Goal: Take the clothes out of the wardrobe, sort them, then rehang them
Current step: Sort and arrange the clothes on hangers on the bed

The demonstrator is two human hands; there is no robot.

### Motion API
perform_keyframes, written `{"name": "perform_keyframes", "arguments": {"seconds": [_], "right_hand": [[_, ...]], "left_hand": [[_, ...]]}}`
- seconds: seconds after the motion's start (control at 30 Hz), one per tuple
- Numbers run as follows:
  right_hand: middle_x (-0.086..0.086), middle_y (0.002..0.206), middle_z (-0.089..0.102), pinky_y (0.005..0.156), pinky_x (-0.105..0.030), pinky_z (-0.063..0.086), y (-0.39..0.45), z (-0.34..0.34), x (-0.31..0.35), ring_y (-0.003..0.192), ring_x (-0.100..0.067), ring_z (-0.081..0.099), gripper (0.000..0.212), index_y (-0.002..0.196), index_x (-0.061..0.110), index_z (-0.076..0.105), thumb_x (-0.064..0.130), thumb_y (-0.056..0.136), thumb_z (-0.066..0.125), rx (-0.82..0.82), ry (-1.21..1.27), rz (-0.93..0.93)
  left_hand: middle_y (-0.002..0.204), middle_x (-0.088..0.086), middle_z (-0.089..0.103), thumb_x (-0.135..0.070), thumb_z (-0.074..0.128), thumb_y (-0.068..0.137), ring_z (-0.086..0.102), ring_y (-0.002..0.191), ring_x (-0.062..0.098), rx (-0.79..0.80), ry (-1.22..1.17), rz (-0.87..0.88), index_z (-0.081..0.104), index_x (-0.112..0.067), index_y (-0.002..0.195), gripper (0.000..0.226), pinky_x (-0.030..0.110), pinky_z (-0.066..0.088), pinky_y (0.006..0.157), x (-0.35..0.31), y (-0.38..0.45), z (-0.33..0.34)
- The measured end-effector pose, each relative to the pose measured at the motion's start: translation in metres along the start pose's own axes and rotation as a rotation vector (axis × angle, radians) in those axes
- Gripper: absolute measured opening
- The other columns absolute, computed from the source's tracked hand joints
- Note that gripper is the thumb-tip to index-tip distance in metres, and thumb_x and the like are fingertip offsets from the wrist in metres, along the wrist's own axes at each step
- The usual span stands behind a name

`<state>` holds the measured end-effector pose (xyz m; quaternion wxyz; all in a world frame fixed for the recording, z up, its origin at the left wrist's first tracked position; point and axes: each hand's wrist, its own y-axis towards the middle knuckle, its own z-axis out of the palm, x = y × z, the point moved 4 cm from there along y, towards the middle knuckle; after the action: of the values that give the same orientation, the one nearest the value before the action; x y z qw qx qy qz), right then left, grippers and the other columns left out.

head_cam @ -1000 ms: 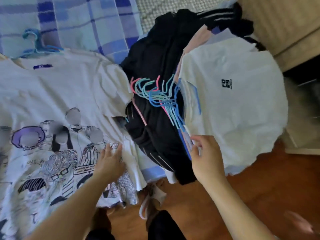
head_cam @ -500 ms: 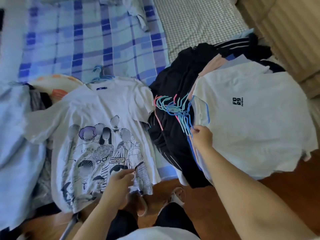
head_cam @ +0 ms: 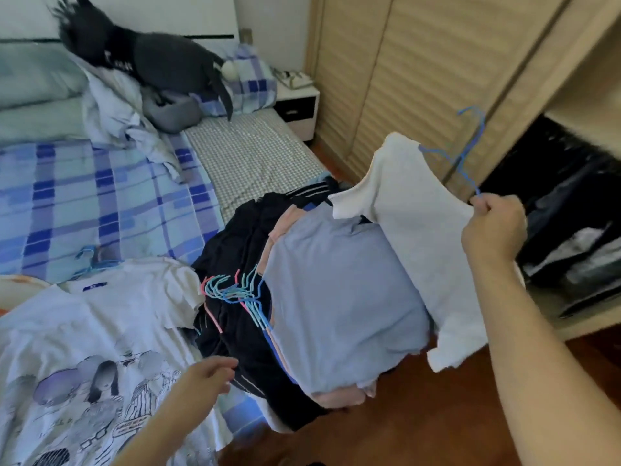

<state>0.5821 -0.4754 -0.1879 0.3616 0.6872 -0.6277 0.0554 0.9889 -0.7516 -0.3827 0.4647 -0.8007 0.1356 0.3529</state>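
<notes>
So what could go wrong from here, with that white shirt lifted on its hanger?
The right hand grips the white shirt at one shoulder, and the blue hanger juts out tilted, so the shirt might slide off. Its hem trails over the clothes pile at the bed edge and could drag the top garments to the floor.

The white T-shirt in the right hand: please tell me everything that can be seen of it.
The white T-shirt is plain, soft fabric, hanging on a thin blue hanger whose hook points up toward the open wardrobe. The right hand grips it at one shoulder, together with the hanger's end, and holds it lifted and tilted. One short sleeve sticks out to the left. Its lower part drapes against the light blue shirt on the pile.
</notes>
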Motion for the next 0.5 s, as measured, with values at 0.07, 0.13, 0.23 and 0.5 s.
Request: {"name": "perform_keyframes", "arguments": {"seconds": [0.07, 0.13, 0.23, 0.5], "right_hand": [[-0.024, 0.107, 0.055, 0.074, -0.046, 0.039, 0.012, -0.041, 0.023, 0.096, -0.044, 0.053, 0.023, 0.104, 0.001, 0.069, 0.016, 0.098, 0.052, -0.030, -0.043, -0.124], [-0.019, 0.104, 0.055, 0.069, -0.043, 0.037, 0.011, -0.075, 0.045, 0.093, -0.042, 0.055, 0.022, 0.100, 0.004, 0.068, 0.018, 0.099, 0.052, -0.051, -0.084, -0.262], [-0.008, 0.096, 0.054, 0.062, -0.035, 0.033, -0.001, -0.128, 0.081, 0.085, -0.036, 0.055, 0.022, 0.098, 0.011, 0.068, 0.023, 0.101, 0.051, -0.135, -0.126, -0.442], [-0.003, 0.080, 0.056, 0.058, -0.040, 0.045, -0.028, -0.255, 0.196, 0.069, -0.027, 0.053, 0.022, 0.093, 0.010, 0.076, 0.026, 0.096, 0.060, -0.340, 0.236, -0.875]], "left_hand": [[0.092, -0.002, 0.078, -0.012, 0.059, 0.098, 0.073, 0.083, 0.020, -0.010, -0.014, 0.109, 0.077, -0.027, 0.098, 0.023, 0.044, 0.053, 0.087, -0.043, -0.005, 0.005], [0.090, -0.008, 0.078, -0.014, 0.057, 0.099, 0.074, 0.085, 0.016, -0.016, -0.021, 0.242, 0.077, -0.029, 0.098, 0.025, 0.042, 0.053, 0.092, -0.087, -0.018, 0.007], [0.093, -0.010, 0.077, -0.013, 0.054, 0.102, 0.073, 0.088, 0.010, -0.038, -0.015, 0.439, 0.076, -0.031, 0.099, 0.028, 0.033, 0.055, 0.090, -0.147, -0.048, 0.000], [0.127, -0.019, 0.059, -0.026, 0.058, 0.101, 0.058, 0.116, 0.004, -0.500, -0.094, 1.071, 0.057, -0.054, 0.120, 0.034, 0.022, 0.043, 0.099, -0.282, -0.176, -0.091]]}}
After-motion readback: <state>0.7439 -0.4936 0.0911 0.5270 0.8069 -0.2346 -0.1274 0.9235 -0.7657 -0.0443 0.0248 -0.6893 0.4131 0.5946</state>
